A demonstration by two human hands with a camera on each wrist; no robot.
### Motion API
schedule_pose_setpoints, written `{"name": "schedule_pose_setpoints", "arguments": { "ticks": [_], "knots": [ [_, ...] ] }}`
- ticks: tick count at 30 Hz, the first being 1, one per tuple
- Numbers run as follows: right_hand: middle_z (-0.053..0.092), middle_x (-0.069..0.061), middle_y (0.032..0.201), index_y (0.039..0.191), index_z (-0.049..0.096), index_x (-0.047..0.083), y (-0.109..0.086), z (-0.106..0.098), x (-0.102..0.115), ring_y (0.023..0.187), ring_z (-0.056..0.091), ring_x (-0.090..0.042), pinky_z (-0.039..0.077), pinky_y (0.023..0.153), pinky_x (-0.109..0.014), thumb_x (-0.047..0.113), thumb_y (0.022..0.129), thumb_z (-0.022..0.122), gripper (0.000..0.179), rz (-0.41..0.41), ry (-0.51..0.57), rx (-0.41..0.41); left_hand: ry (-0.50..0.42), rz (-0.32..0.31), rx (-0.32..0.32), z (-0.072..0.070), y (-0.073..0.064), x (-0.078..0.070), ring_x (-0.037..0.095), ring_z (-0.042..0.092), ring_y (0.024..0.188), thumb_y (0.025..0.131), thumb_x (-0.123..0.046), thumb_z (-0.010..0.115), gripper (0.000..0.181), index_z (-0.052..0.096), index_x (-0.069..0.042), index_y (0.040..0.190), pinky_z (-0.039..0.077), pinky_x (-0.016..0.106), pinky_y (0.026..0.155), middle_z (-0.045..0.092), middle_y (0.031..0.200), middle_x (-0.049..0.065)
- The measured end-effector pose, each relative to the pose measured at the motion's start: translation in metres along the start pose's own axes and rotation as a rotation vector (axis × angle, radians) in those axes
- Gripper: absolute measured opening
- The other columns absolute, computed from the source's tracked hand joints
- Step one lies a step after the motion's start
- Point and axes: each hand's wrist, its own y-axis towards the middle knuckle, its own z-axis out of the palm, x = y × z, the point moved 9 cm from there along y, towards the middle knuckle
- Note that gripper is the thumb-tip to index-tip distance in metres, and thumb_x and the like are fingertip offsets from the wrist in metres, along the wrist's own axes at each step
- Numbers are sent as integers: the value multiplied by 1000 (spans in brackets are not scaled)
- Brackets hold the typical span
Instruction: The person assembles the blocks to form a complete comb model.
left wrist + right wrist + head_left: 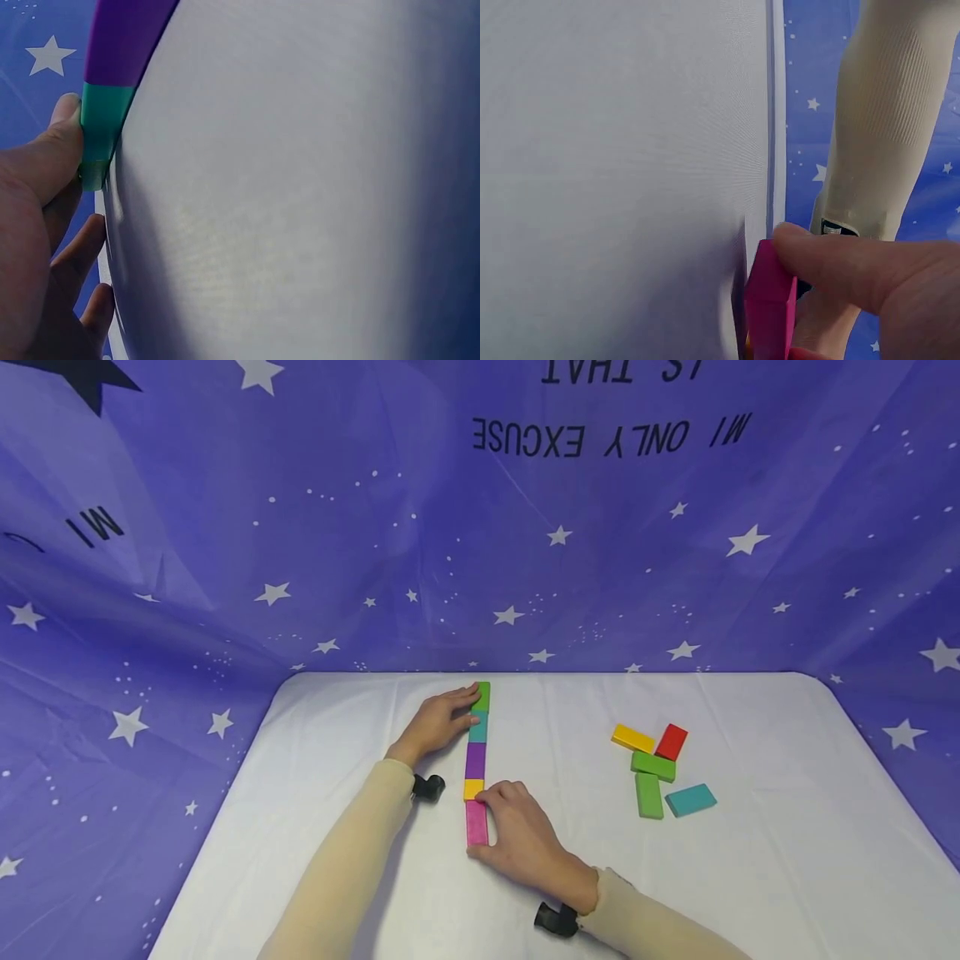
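Note:
In the head view, a straight row of blocks runs away from me: pink [477, 823], yellow [473, 789], purple [476, 761], teal [478, 728] and green [483, 696]. My right hand [522, 837] pinches the pink block lengthwise, thumb at its near end and fingertips by the yellow one. The right wrist view shows the thumb on the end of that pink block [772, 304]. My left hand [437, 722] touches the row's far part, fingers at the green block and thumb at the teal block [105, 112]. Part of its index finger is hidden in the left wrist view.
Right of the row lie several loose blocks: a yellow [632, 738], a red [672, 742], a teal [691, 800] and two green ones, one flat [649, 796] and one crosswise [653, 766]. A starry purple cloth [450, 585] hangs behind the white table [337, 718].

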Motion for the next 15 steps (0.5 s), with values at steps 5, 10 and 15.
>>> {"name": "schedule_pose_setpoints", "arguments": {
  "ticks": [5, 10, 15],
  "knots": [
    [62, -4, 114, 122, 68, 6, 1, 3, 1, 107, 54, -21, 51, 91, -35, 35, 69, 91, 64, 7, -17, 5, 1, -5, -3, 0, -1, 2, 25, 40, 144, 98, -31, 67, 53, 55, -10, 144, 29, 44, 120, 43, 156, 1],
    [62, -4, 113, 121, 68, 6, 1, 3, 1, 106, 55, -22, 52, 90, -35, 37, 69, 92, 65, 13, -30, -11, 1, 3, -6, 1, 1, 2, 24, 40, 144, 97, -32, 67, 53, 55, -10, 144, 30, 43, 120, 43, 156, 0],
    [62, -4, 111, 120, 68, 7, 0, 4, 2, 104, 55, -21, 52, 87, -34, 41, 69, 91, 65, 18, -40, -17, -1, 2, -6, 1, 2, 3, 25, 41, 143, 97, -31, 68, 53, 55, -10, 144, 30, 44, 120, 44, 156, 1]
  ]
}}
